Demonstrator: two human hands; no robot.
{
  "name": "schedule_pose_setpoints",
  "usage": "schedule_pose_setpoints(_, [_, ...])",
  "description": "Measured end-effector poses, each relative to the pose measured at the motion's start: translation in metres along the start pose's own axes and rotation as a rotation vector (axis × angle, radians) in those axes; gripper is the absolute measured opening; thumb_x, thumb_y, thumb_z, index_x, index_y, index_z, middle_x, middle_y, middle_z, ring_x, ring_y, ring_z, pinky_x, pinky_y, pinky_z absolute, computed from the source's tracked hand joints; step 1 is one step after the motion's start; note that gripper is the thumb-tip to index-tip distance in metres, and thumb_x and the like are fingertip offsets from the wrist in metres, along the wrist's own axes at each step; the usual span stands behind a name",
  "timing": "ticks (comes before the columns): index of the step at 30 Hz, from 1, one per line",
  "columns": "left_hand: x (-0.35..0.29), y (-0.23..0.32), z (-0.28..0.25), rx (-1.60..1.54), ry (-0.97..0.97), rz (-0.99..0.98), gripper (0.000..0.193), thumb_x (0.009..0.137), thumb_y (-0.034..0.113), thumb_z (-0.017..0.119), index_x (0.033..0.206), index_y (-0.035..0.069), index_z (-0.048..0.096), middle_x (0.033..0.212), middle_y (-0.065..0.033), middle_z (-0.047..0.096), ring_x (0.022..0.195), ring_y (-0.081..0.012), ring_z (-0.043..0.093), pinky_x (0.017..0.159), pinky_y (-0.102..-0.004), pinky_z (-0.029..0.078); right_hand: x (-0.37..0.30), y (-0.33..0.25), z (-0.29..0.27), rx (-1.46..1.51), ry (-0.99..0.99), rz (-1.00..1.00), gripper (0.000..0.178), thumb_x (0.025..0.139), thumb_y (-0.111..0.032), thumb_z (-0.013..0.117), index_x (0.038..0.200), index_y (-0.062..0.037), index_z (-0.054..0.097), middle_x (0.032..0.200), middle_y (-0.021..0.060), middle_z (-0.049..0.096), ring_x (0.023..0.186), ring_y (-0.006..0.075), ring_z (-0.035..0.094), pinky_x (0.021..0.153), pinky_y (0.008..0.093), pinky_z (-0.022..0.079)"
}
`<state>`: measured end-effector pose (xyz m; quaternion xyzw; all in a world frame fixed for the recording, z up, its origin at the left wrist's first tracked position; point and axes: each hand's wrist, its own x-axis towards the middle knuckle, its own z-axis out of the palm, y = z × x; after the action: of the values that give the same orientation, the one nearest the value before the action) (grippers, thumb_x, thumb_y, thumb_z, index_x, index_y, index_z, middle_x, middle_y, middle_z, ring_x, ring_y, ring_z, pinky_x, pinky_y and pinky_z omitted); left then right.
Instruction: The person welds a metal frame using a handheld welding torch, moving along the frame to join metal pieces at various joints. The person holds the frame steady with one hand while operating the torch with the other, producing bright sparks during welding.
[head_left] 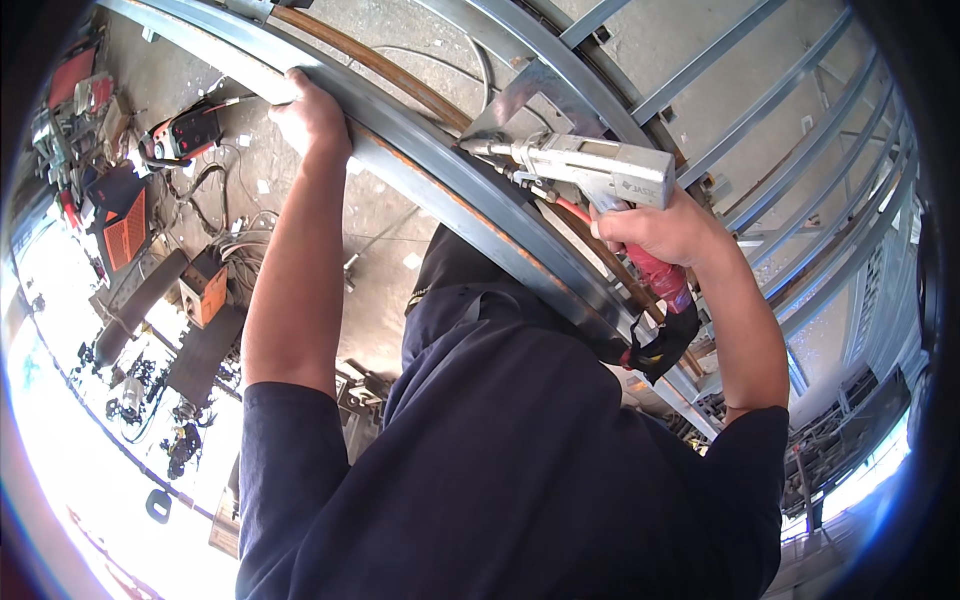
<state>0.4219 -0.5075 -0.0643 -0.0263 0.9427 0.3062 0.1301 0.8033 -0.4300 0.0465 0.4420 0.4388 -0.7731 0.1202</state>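
Note:
A long grey-blue steel profile (400, 130) runs diagonally across in front of my body, from upper left to lower right. My left hand (315, 122) is closed over it toward its upper left stretch, the thumb along the top. In my right hand (672, 232) is a pale grey, pistol-shaped welding gun (590, 165), my fingers wrapped round its grip. Its nozzle points left, the tip at the profile's far edge beside a thin shiny metal plate (538, 92). I cannot tell whether the tip touches. A red-wrapped cable (660, 280) hangs from the grip.
A rusty brown bar (375, 62) lies along the profile's far side. Steel frames with several crossbars (710, 65) spread at the right. On the floor at the left are a red-and-black machine (185, 135), an orange box (203, 292) and tangled cables (240, 245).

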Motion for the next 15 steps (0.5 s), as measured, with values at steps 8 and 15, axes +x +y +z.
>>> schedule_pose_setpoints(8, [-0.002,0.0026,-0.002,0.051,-0.017,-0.003,0.085,0.099,0.061,0.054,0.148,-0.007,0.038,0.138,-0.0301,0.06,0.123,-0.0407,0.063,0.109,-0.0463,0.048,-0.0008,-0.0007,0.0043,-0.007,0.017,-0.02,0.054,0.083,-0.009,0.069,0.135,0.0002,0.059,0.086,0.0044,0.068,0.07,0.0111,0.064,0.064,0.0297,0.054])
schedule_pose_setpoints(15, [0.0018,0.0003,-0.001,0.085,-0.018,0.0,0.086,0.099,0.061,0.053,0.148,-0.008,0.038,0.136,-0.0308,0.06,0.121,-0.041,0.065,0.107,-0.047,0.05,-0.0013,-0.0022,0.0041,-0.046,0.019,0.008,0.046,0.082,-0.011,0.068,0.127,-0.0001,0.064,0.086,0.003,0.067,0.07,0.0108,0.063,0.065,0.0294,0.053])
